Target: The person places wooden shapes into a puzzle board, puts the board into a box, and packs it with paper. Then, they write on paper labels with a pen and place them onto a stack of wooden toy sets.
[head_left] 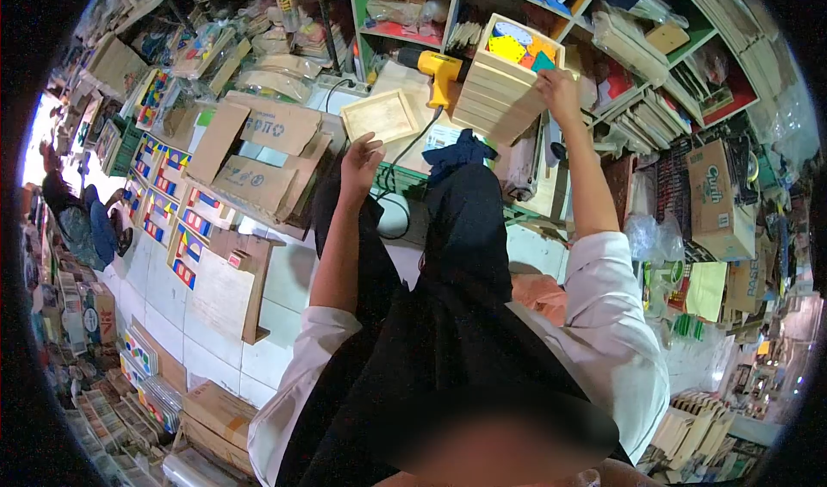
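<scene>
My right hand (560, 93) is at the right end of a stack of pale wooden trays (495, 101), its fingers closed by the rim beside a teal piece (542, 62). Yellow pieces (506, 49) and orange ones lie in the top tray. Over the left side of the bench, my left hand (362, 161) hovers with its fingers loosely apart and nothing in them. Just above it sits a shallow wooden tray (379, 117). A yellow heat gun (442, 72) with a dark cable lies between that tray and the stack. Dark cloth (459, 153) rests at the bench's front edge.
An open cardboard box (258, 155) stands to the left, near framed sets of coloured blocks (159, 203) on the floor. Shelves (448, 9) full of wooden parts rise behind the bench. Another person (82, 216) is at the far left. A carton (719, 198) stands at the right.
</scene>
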Demonstrator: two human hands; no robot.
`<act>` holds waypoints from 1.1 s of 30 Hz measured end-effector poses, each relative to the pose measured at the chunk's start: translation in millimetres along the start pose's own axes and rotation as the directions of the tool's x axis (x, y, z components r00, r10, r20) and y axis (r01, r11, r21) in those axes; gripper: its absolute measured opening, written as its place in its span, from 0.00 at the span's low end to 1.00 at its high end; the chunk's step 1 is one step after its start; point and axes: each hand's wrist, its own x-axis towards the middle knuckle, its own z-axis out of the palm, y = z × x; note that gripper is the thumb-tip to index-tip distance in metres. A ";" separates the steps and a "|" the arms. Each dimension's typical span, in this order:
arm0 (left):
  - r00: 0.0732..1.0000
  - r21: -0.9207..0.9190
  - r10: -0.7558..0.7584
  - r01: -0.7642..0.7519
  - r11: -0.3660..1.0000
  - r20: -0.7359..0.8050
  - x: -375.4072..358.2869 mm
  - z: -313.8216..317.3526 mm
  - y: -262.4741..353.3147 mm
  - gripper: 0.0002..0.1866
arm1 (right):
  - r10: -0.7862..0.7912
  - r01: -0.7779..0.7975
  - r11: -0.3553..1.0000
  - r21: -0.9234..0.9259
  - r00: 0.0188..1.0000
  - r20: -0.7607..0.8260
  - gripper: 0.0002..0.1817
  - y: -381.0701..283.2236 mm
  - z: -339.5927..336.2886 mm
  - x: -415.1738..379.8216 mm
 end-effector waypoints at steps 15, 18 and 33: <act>0.986 0.188 -0.165 0.159 0.969 0.017 -0.6 2.1 12.9 0.20 | 0.027 -0.027 0.999 0.045 1.000 0.004 0.12 8.4 2.8 -8.4; 0.983 0.153 -0.180 0.174 0.973 0.029 5.7 -0.2 -0.6 0.20 | 0.014 -0.012 0.999 -0.034 0.998 0.057 0.14 8.4 -3.3 -7.6; 0.982 0.453 -0.074 -0.014 0.892 0.176 37.2 24.5 -11.6 0.19 | 0.180 -0.068 0.981 -0.181 0.664 0.726 0.19 -84.2 183.7 -97.7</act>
